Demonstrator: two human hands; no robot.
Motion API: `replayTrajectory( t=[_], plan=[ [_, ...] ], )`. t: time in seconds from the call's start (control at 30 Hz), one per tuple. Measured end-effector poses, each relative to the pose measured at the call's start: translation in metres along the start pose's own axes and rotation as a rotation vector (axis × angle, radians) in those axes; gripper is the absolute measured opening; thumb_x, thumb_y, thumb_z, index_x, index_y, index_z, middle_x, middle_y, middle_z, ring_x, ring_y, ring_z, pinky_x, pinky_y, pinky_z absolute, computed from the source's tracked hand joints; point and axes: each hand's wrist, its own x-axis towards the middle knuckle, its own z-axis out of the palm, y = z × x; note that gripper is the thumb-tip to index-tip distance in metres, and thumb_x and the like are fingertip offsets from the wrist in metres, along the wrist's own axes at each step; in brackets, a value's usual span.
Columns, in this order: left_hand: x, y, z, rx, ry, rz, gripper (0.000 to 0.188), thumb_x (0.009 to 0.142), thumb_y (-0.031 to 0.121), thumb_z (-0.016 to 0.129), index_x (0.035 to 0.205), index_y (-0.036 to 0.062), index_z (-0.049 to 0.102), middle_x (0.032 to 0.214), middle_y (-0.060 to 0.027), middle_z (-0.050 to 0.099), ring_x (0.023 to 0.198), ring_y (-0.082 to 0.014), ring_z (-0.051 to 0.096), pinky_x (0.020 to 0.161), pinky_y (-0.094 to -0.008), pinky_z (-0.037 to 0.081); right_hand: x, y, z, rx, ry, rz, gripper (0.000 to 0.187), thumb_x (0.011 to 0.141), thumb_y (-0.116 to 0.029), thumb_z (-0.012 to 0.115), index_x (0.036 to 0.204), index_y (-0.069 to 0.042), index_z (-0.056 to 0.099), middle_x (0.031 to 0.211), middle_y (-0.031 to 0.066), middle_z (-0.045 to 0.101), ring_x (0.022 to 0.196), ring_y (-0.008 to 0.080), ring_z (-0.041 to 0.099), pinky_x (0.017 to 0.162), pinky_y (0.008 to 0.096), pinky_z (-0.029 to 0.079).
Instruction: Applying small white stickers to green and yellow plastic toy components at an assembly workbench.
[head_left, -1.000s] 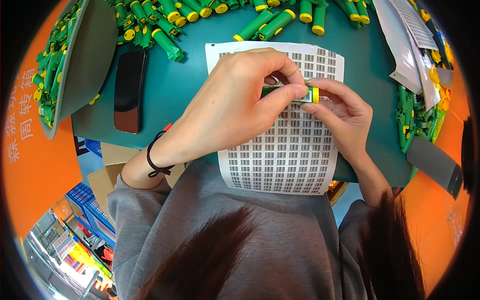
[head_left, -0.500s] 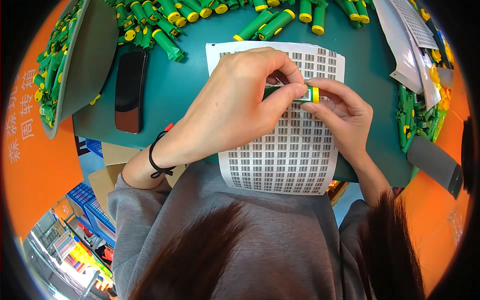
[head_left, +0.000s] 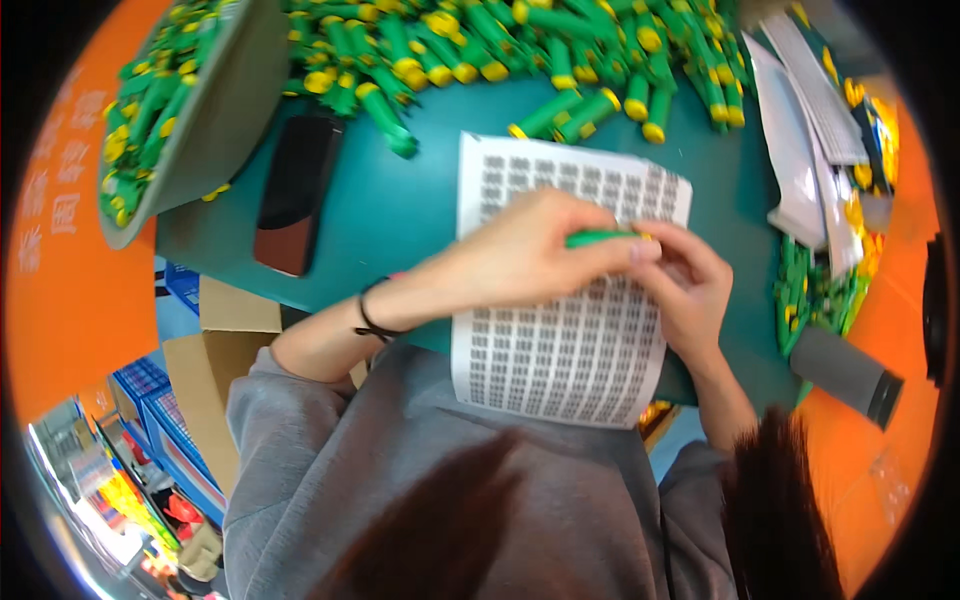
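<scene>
Presently held: one slim green tube (head_left: 592, 239) with a yellow end, above the upper part of the label sheet and in front of the person; its details are blurred.
Left grip: the left hand (head_left: 540, 250) reaches across from the lower left, back of the hand up, thumb and fingers pinched on the green tube and covering much of it.
Right grip: the right hand (head_left: 695, 290) has its thumb and fingers closed about the yellow end, just beside the left thumb.
Label sheet: a white label sheet (head_left: 555, 365) printed with rows of small dark marks lies under the hands, its lower edge reaching the person's grey top (head_left: 450, 460).
Surface: a dark green surface (head_left: 400, 225) carries the sheet.
Phone: a dark phone (head_left: 296, 190) lies on the surface left of the sheet, well apart from it.
Tube pile: many green tubes with yellow ends (head_left: 440, 65) are heaped along the far side, a few lying loose toward the sheet.
Left side: a grey-green container (head_left: 232, 125) stands tilted, filled with more green and yellow pieces (head_left: 150, 125).
Right side: white papers (head_left: 800, 165) lie near further green pieces (head_left: 800, 290) and a grey object (head_left: 840, 372).
Left wrist: a thin black band (head_left: 368, 310) circles it.
</scene>
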Motion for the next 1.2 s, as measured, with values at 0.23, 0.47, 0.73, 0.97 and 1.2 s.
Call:
replayTrajectory(
  t=[0.23,0.47,0.73,0.97,1.2],
  plan=[
    [-0.041,0.049,-0.109,0.353,0.985,0.368,0.033,0.099,0.029,0.062,0.09,-0.0016,0.07,0.069,-0.0003,0.061,0.066,-0.0077,0.056,0.063,-0.026,0.047,0.016,-0.016,-0.043,-0.944,0.335,-0.148,0.053,0.084,-0.007,0.075,0.134,-0.007,0.058,0.135,0.0116,0.048,0.124,0.0232,0.048,0.103,0.0352,0.041],
    [-0.078,0.056,-0.225,1.617,1.707,0.524,0.032,0.1,0.024,0.053,0.104,-0.003,0.07,0.09,-0.0185,0.072,0.086,-0.0296,0.069,0.076,-0.036,0.051,0.025,-0.005,-0.065,-0.587,0.144,0.049,0.025,0.091,-0.011,0.069,0.111,-0.001,0.057,0.11,0.0074,0.062,0.106,0.0168,0.059,0.096,0.0279,0.043],
    [0.011,-0.009,0.001,0.666,0.516,0.552,0.027,0.083,0.013,0.074,0.109,0.0059,0.069,0.108,-0.0102,0.065,0.1,-0.0275,0.064,0.083,-0.0364,0.054,0.023,-0.015,-0.03,0.152,0.105,0.39,0.03,0.1,-0.015,0.059,0.123,0.004,0.061,0.109,0.008,0.071,0.093,0.0097,0.066,0.084,0.0254,0.05],
    [0.033,-0.01,0.017,0.553,0.613,0.732,0.032,0.081,0.016,0.078,0.109,0.0055,0.069,0.106,-0.0076,0.061,0.084,-0.0253,0.059,0.072,-0.0351,0.05,0.003,-0.008,-0.029,-0.006,0.04,0.246,0.029,0.099,-0.015,0.059,0.121,0.004,0.061,0.107,0.0075,0.07,0.093,0.0108,0.066,0.085,0.0268,0.051],
    [0.034,-0.014,0.018,0.396,0.545,0.741,0.03,0.077,0.011,0.081,0.105,0.0053,0.073,0.105,-0.008,0.065,0.085,-0.0228,0.062,0.068,-0.0328,0.051,0.015,-0.01,-0.013,0.164,0.184,0.275,0.032,0.105,-0.027,0.051,0.114,0.002,0.064,0.098,0.0046,0.071,0.085,0.0078,0.066,0.076,0.0228,0.052]
  ],
)
